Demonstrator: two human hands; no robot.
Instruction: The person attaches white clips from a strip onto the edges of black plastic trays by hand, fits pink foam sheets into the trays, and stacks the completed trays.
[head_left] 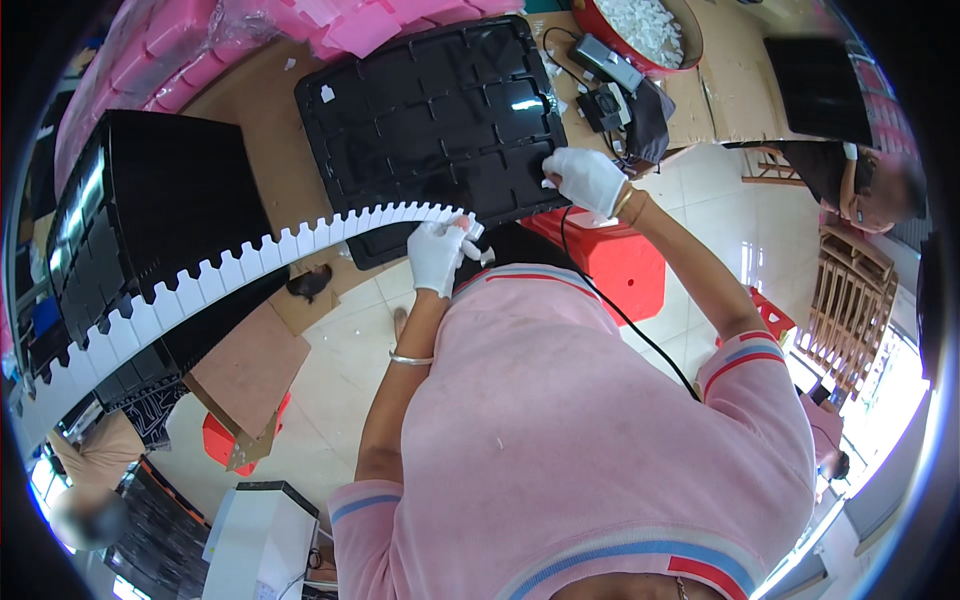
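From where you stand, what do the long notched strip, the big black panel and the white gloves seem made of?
White notched strip: probably paper or thin plastic, matte, judging by its smooth bend.
Black panel: likely moulded plastic, glossy, given its ridges and bright highlight.
White gloves: apparently soft fabric, dull, with creases.

No words, numbers or signs can be read here. Faint marks low on the white cabinet point(262, 535) are too small to make out, and no print on the white strip point(240, 269) is legible either.
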